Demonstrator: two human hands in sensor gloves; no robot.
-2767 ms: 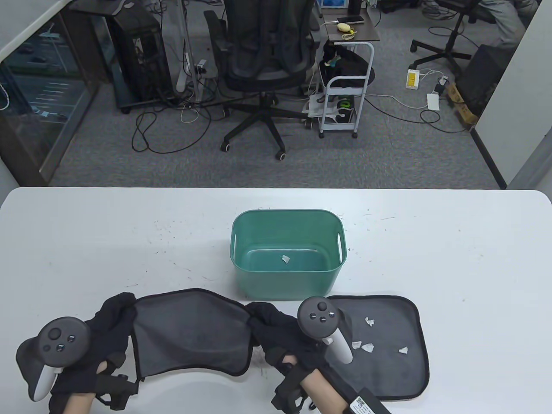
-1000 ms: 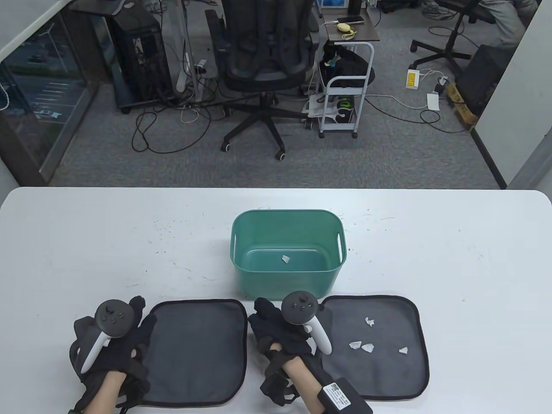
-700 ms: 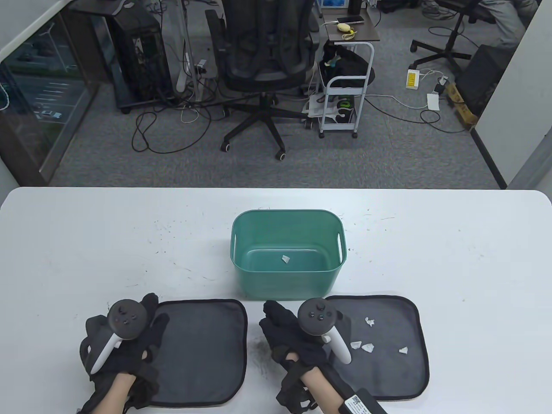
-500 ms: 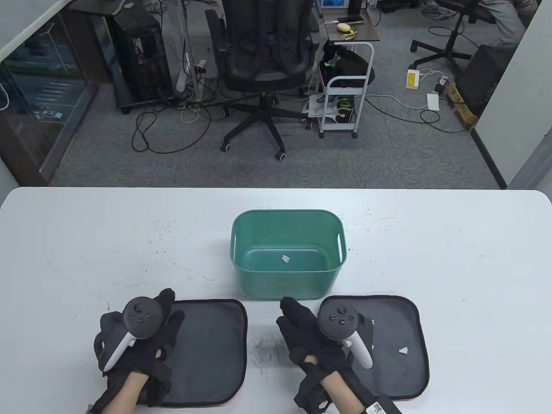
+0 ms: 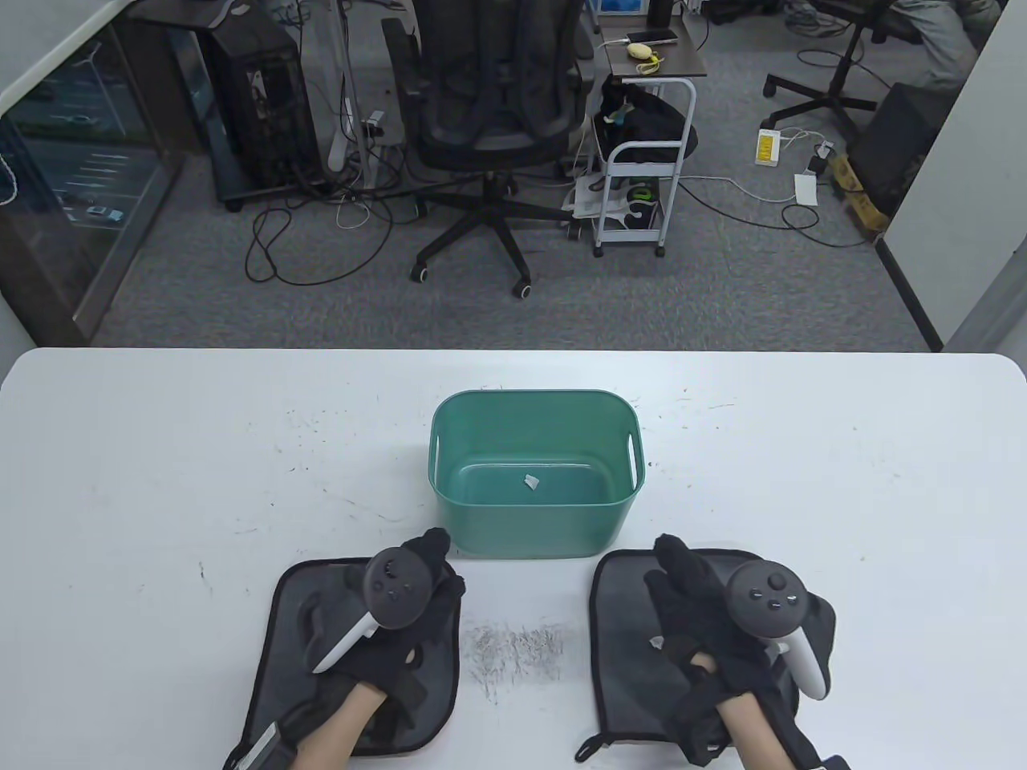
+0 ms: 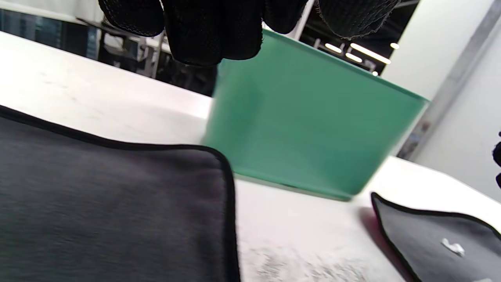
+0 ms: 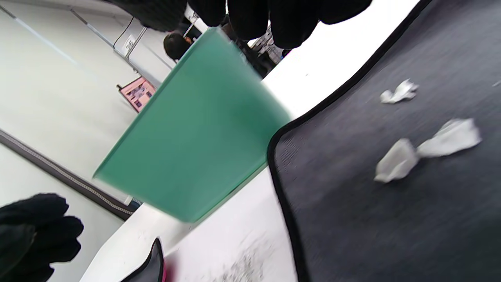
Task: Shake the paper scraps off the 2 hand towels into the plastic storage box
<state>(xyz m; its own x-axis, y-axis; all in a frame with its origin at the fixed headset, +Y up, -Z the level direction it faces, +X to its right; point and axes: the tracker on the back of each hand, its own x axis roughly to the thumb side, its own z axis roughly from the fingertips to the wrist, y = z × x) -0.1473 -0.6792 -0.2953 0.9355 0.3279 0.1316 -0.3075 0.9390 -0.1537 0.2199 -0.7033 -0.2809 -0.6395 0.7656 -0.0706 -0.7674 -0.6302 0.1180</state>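
Two dark grey hand towels with black edging lie flat at the table's near edge. My left hand [image 5: 425,577] hovers over the right part of the left towel [image 5: 297,593], fingers [image 6: 211,27] straight, holding nothing. Over the right towel [image 5: 618,593] is my right hand [image 5: 682,585], also with straight fingers [image 7: 274,15] and nothing in it. White paper scraps [image 7: 395,160] lie on the right towel; my hand hides most of them from above, one scrap [image 5: 656,642] peeks out. The left towel [image 6: 98,203] shows no scraps. The green plastic box [image 5: 533,473] stands just beyond both towels with one scrap [image 5: 530,482] inside.
A grey smudge [image 5: 517,646] marks the white table [image 5: 160,449] between the towels. Beyond the far edge are an office chair [image 5: 489,104] and a small white cart [image 5: 646,160] on the carpet.
Both hands laid the left towel flat, let go and moved right. The left hand went from that towel's left edge to its right part; the right hand now covers the right towel.
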